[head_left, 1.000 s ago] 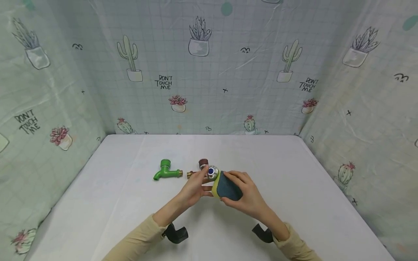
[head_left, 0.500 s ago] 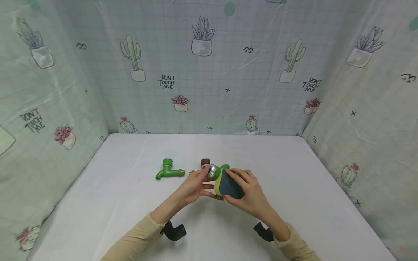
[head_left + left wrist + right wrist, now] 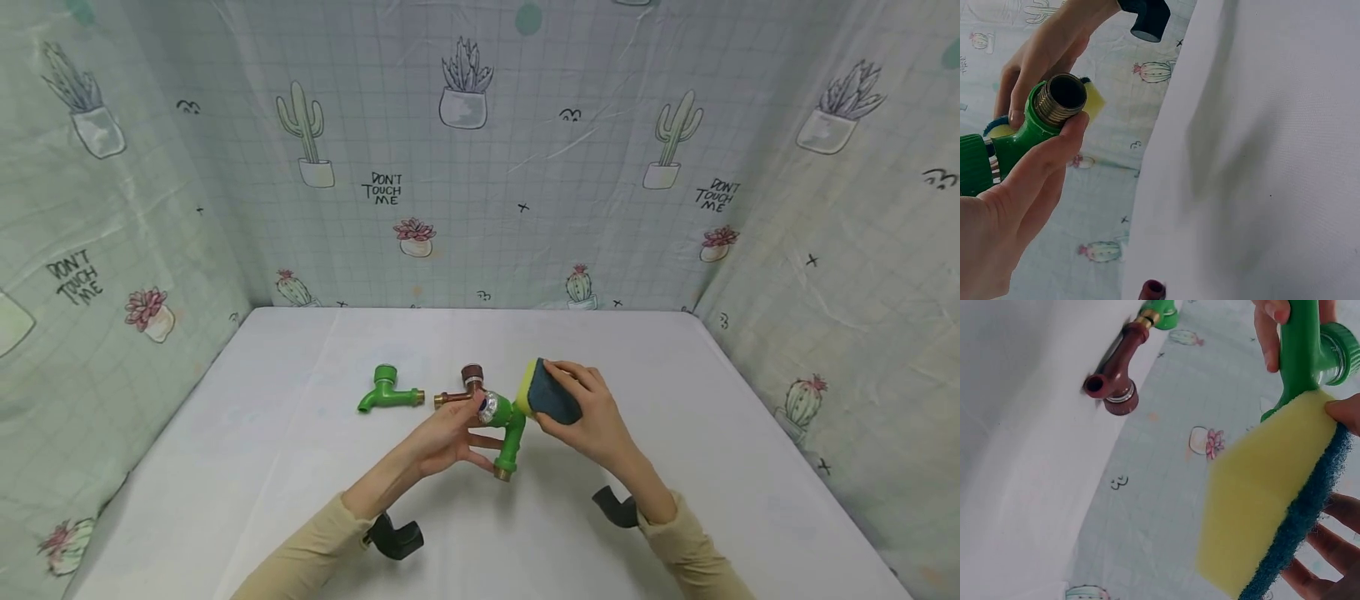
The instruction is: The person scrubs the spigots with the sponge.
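Observation:
In the head view my left hand (image 3: pixel 448 437) holds a green faucet (image 3: pixel 511 440) above the table, thumb on its silver-capped knob (image 3: pixel 491 408). The faucet's brass threaded end (image 3: pixel 1060 103) faces the left wrist camera, with a fingertip right beside it. My right hand (image 3: pixel 596 417) grips a sponge (image 3: pixel 555 396), yellow foam on one side and dark blue scouring pad on the other. The yellow foam (image 3: pixel 1266 487) lies against the faucet's spout end in the right wrist view, partly covering it.
Behind the left hand a brown faucet (image 3: pixel 472 377) lies on the white table (image 3: pixel 300 467). Left of it is another green faucet (image 3: pixel 388 397). Black curved pieces (image 3: pixel 397 538) sit at both wrists. Patterned cloth (image 3: pixel 487 208) closes off the back and sides.
The sponge has moved up and to the right, off the faucet's body to its spout end, uncovering the green pipe. My left hand has shifted slightly lower and keeps its hold.

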`<state>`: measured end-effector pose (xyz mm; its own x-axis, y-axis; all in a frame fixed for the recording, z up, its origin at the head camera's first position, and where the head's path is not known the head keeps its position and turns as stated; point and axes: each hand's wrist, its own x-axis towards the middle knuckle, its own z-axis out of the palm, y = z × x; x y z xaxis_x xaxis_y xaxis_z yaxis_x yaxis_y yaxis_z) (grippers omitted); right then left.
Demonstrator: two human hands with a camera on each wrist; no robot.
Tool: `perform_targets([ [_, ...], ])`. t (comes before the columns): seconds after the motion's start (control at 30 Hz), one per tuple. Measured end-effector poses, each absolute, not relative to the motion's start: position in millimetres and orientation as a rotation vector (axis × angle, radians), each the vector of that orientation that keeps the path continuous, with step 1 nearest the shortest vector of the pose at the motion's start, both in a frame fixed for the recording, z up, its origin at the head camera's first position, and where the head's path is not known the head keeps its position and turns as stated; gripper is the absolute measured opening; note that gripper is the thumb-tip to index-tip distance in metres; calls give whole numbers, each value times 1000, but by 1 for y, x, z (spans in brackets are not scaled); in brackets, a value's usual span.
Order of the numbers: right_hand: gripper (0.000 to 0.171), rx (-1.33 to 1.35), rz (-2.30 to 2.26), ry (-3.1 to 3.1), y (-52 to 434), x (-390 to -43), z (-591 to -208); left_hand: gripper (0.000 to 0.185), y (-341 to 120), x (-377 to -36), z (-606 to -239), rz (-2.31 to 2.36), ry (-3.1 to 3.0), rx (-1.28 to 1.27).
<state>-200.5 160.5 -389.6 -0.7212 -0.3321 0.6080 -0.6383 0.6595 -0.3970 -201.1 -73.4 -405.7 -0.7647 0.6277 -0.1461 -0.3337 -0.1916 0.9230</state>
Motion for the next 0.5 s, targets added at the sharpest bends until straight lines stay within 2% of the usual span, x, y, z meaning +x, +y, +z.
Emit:
perform_targets([
  [0.27,70,908,803,-2325,156,-187,-394,62,-71,-201,-404,2060,1370,271],
  [0.5,68,1034,801,-2283,149,-170,-393,65,-72,-200,-395,2095,1291,251],
])
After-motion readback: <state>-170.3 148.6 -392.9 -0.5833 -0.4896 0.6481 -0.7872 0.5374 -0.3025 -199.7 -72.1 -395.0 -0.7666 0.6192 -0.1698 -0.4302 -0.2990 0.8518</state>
